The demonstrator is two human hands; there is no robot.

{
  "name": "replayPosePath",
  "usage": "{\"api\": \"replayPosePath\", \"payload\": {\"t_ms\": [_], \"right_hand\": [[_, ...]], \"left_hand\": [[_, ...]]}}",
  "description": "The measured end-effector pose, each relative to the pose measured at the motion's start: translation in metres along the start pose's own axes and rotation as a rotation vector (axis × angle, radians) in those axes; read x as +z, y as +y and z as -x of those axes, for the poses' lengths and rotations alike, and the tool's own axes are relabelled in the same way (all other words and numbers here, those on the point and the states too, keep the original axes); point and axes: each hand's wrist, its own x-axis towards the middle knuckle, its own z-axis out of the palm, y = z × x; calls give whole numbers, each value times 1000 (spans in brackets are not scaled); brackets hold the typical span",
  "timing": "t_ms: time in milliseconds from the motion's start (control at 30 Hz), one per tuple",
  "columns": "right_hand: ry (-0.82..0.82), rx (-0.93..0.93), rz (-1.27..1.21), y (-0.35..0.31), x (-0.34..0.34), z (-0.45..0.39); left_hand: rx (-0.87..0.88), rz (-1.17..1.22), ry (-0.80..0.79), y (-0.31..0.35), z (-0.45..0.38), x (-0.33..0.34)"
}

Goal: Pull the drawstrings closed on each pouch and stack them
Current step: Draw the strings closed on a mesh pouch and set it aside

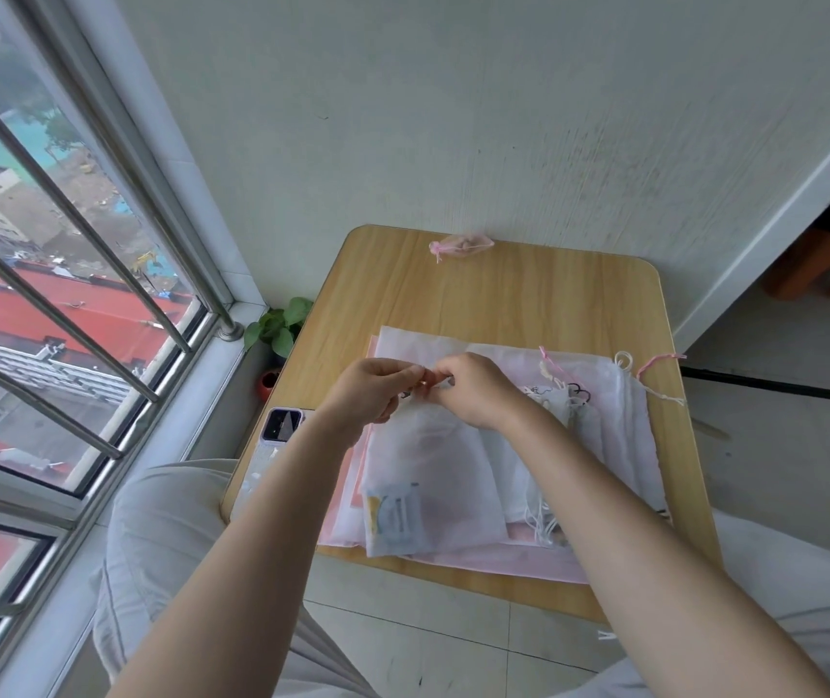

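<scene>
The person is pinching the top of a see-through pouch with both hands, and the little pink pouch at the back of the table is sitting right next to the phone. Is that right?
Not quite. Both hands, left hand and right hand, do pinch the top of the see-through pouch. But the little pink pouch lies alone by the wall, far from the phone, which sits at the table's near left edge. The head view shows it.

Both hands raised together above the wooden table (453, 294): left hand (370, 390) and right hand (473, 390) fingertip to fingertip, pinching the top of a sheer white pouch (433, 471). Under it, on the table, a layered pile of white and pink pouches (604, 425). At the table's far edge, a small pink pouch (460, 245). At its left edge, a phone (282, 425).
</scene>
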Motion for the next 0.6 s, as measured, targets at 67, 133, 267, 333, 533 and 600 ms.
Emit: {"api": "replayPosePath", "payload": {"t_ms": [67,133,267,333,533,600], "right_hand": [[-11,7,1,0,-1,0],[-9,17,9,1,-3,1],[9,63,-92,2,-10,1],[-26,112,-164,0,-19,-1],[-76,40,-518,-12,-27,-6],[-8,-85,-769,-12,-26,-7]], "left_hand": [[-2,-10,79,3,0,4],[-6,-48,143,6,-2,7],[19,-320,128,8,-6,8],[10,-345,13,9,-3,7],[47,-444,-86,12,1,8],[41,-399,-81,11,0,6]]}}
